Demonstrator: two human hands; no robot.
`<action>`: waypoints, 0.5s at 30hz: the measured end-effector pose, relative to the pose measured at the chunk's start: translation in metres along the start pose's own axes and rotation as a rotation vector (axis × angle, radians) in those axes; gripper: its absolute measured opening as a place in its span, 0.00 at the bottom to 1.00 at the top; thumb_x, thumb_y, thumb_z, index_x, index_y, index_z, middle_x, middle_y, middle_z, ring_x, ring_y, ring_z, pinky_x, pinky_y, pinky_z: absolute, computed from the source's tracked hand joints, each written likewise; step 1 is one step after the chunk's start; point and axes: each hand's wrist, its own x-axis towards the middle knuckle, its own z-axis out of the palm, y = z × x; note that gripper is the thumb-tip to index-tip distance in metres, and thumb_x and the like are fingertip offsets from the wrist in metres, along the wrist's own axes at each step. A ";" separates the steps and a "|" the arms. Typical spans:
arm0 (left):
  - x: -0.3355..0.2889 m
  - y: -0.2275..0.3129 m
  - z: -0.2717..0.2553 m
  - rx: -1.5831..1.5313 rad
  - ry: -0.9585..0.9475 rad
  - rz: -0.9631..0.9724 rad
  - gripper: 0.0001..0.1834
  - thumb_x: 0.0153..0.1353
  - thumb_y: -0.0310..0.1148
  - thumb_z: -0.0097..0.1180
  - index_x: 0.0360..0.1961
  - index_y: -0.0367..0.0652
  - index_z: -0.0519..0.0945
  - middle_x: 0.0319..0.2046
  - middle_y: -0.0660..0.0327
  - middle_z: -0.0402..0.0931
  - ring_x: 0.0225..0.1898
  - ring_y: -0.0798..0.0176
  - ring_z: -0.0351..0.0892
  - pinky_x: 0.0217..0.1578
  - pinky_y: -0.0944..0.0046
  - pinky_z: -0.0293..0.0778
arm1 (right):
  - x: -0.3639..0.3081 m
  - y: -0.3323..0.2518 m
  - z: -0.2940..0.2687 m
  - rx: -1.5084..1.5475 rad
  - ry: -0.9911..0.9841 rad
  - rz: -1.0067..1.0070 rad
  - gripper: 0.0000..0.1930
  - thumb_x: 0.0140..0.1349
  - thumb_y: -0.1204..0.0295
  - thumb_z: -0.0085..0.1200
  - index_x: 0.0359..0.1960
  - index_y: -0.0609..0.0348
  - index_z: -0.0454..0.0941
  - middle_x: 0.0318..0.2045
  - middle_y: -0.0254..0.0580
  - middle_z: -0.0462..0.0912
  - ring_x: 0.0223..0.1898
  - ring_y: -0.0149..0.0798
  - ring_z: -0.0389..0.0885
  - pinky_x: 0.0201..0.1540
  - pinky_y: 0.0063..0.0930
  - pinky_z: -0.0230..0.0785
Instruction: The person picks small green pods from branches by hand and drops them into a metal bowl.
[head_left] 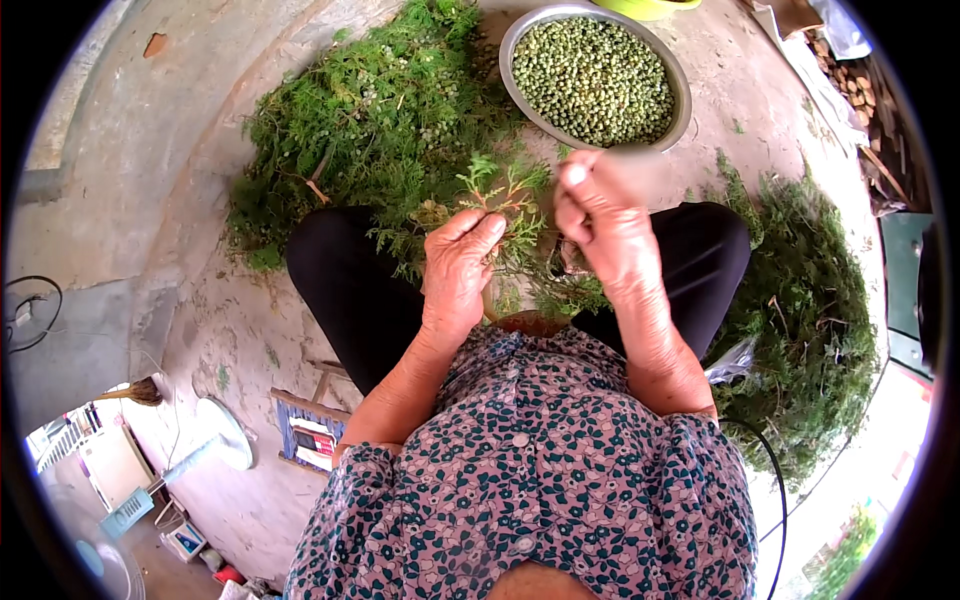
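In front of my lap, my left hand [462, 262] pinches a small green conifer sprig [495, 185] between thumb and fingers; its flat, scaly leaves point up and away. To the right of the sprig and apart from it, my right hand [605, 205] is raised with its fingers curled in. Part of that hand is smeared by motion, and whatever is in its fingers is hidden. Beyond it stands a metal basin [684, 98] filled with round green berries [592, 80]. A large heap of cut conifer branches [350, 125], dotted with pale berries, lies at the far left.
Another pile of conifer branches [800, 310] spreads to my right, with a clear plastic bag [733, 362] at its near edge. A yellow-green bowl [650, 8] sits behind the basin. At the left are a standing fan [222, 435], a broom [140, 391] and a low wooden stool [312, 425].
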 end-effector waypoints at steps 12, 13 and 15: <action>0.000 0.007 -0.003 -0.126 -0.101 0.030 0.08 0.55 0.33 0.55 0.31 0.40 0.76 0.18 0.73 0.65 0.15 0.82 0.56 0.12 0.81 0.48 | -0.002 0.019 -0.018 0.276 -0.068 0.362 0.07 0.55 0.71 0.54 0.33 0.62 0.75 0.18 0.33 0.72 0.14 0.26 0.66 0.13 0.15 0.48; 0.000 0.009 -0.001 -0.108 -0.090 0.023 0.07 0.56 0.33 0.54 0.30 0.40 0.76 0.17 0.73 0.65 0.15 0.82 0.55 0.12 0.81 0.48 | -0.003 0.020 -0.020 0.302 -0.093 0.396 0.07 0.55 0.71 0.54 0.32 0.61 0.75 0.18 0.32 0.72 0.14 0.26 0.66 0.13 0.15 0.48; -0.001 0.009 0.000 -0.090 -0.080 0.016 0.07 0.56 0.32 0.54 0.29 0.40 0.76 0.17 0.73 0.64 0.15 0.82 0.55 0.12 0.81 0.48 | -0.005 0.016 -0.016 0.307 -0.101 0.433 0.06 0.55 0.71 0.54 0.32 0.61 0.75 0.17 0.31 0.72 0.14 0.25 0.65 0.13 0.15 0.48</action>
